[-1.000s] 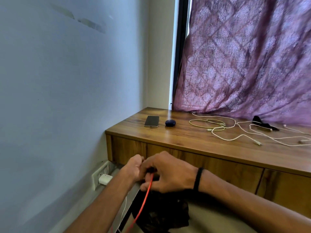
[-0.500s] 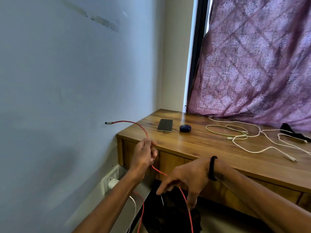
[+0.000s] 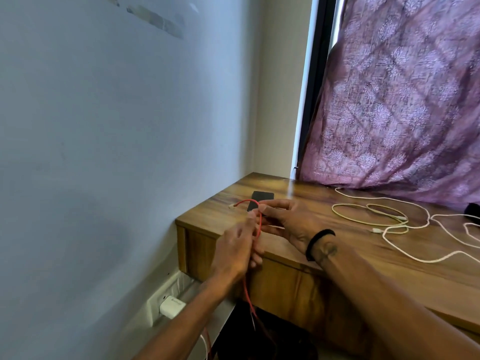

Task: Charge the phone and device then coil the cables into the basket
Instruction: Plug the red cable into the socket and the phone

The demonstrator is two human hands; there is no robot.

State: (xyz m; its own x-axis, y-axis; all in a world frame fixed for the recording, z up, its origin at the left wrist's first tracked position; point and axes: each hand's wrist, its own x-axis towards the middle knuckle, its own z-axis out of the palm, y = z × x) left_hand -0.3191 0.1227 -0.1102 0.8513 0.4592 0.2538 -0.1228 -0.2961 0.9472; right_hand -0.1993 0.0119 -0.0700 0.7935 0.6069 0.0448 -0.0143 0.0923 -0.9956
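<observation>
While both hands hold the red cable (image 3: 259, 224) over the bench (image 3: 324, 245) edge, I see the left hand (image 3: 233, 253) curled round it and the right hand (image 3: 288, 222) pinching its loop. The phone (image 3: 262, 197) lies just past them at 12 o'clock; white cables (image 3: 384, 219) sprawl at 3 o'clock.

the phone (image 3: 262, 198) shows only its far end; the right hand (image 3: 291, 224) covers its near part. the red cable (image 3: 258, 224) vanishes between the fingers of the left hand (image 3: 235, 255) and blurs into dark clutter at 6 o'clock. its plug (image 3: 232, 206) is too small to identify. a dark object (image 3: 472, 209) at 3 o'clock is cut by the edge, as are the white cables (image 3: 389, 219). the white charger's (image 3: 172, 306) lettering is unreadable.
</observation>
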